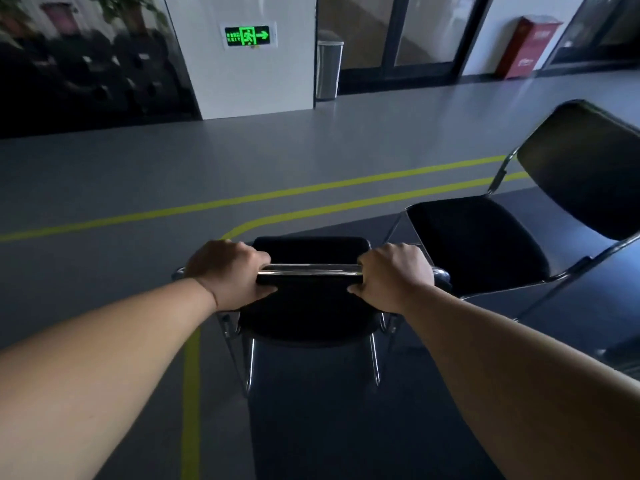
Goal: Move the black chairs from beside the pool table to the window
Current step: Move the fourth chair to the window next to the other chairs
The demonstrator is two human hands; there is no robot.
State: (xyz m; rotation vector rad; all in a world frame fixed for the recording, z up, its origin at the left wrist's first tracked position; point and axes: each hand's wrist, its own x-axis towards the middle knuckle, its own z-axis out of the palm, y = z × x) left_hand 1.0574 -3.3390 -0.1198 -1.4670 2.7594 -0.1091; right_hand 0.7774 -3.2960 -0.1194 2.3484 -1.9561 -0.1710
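Chair duty looks about halfway done from where I'm standing. The person's left hand (pixel 230 271) and right hand (pixel 393 275) are both wrapped round the top of the backrest on one black chair (pixel 311 306), each grip closed tight, with the shiny metal bar showing between them. It sits right in front of them over the grey floor (pixel 138 174), next to the yellow lines (pixel 242 200). Can't tell if the legs are off the ground.

A second black chair (pixel 478 244) stands just beside it on the right, nobody touching it. My guess is that one's already been parked and this one is about to go next to it, but I can't see a pool table or be sure which glass is the window, so don't quote me.

As for writing, the green exit sign (pixel 247 35) has a running figure and an arrow pointing right, but its small characters are too tiny to read. The red cabinet (pixel 526 46) has white lettering, also too blurry.
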